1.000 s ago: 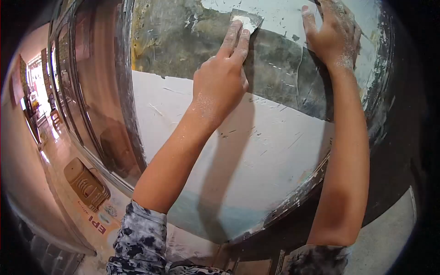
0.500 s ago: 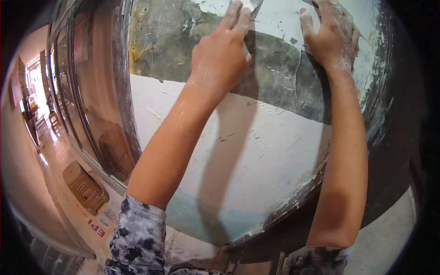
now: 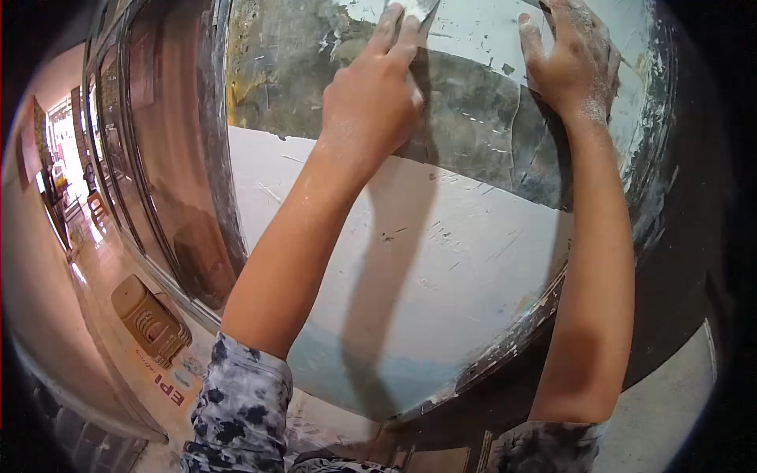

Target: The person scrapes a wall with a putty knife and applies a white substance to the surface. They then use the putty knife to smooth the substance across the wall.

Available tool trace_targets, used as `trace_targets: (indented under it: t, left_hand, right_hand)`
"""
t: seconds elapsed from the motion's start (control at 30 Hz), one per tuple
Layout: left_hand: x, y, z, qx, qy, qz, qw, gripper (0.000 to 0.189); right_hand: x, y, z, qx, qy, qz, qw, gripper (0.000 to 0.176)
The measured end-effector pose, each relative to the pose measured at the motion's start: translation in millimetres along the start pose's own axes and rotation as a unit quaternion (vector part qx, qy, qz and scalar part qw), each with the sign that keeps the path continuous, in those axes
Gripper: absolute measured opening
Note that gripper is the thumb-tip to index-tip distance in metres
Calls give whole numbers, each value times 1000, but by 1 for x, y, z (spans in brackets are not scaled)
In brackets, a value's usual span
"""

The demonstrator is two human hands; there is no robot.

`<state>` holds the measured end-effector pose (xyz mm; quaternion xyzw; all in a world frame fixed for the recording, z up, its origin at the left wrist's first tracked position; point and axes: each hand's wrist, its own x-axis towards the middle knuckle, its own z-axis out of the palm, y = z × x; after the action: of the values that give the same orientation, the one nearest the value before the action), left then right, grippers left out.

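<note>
At the top of the view, my left hand [image 3: 371, 98] is closed around a scraper, with two fingers stretched along its whitish blade [image 3: 419, 8]. The handle is hidden inside my hand. The blade lies against a large flat panel [image 3: 347, 229] whose white coating gives way to a bare grey-green band [image 3: 473, 102]. My right hand [image 3: 574, 63] rests on the panel's upper right, thumb apart from the fingers, and its fingertips run past the top edge of the view. White dust covers both hands.
Stacked brown plastic stools [image 3: 150, 319] stand on the floor at the lower left, beside a printed "EPI" sign [image 3: 169, 386]. Glass-fronted frames [image 3: 150, 158] line the left side. A dark surface [image 3: 670, 307] lies beyond the panel's right edge.
My left hand has shifted slightly left and down on the panel with the scraper. My right hand stays in nearly the same place.
</note>
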<state>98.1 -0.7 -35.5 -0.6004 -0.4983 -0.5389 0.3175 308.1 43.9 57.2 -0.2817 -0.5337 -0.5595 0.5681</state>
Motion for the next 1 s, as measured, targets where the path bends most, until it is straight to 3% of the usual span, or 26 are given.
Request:
trace_targets:
  t: [0.1,0.23,0.47,0.77,1.0]
  left_hand:
    - [-6,-26,7,22,84,73,994,63]
    - [12,-31,-1,28,70,33,997,58]
    - [11,-49,5,6,92,71,993,55]
    - [7,-53,-3,-6,46,22,999,58]
    - [10,-68,-7,-15,50,38,998,56]
  right_hand:
    - [-1,0,-1,-3,-3,-1,1000,48]
    - [0,0,1,-10,-5,2,1000,48]
    - [1,-1,-2,-14,-5,-12,1000,46]
    - [1,20,12,-25,3,-52,998,44]
    - [0,16,7,-47,-3,-52,998,45]
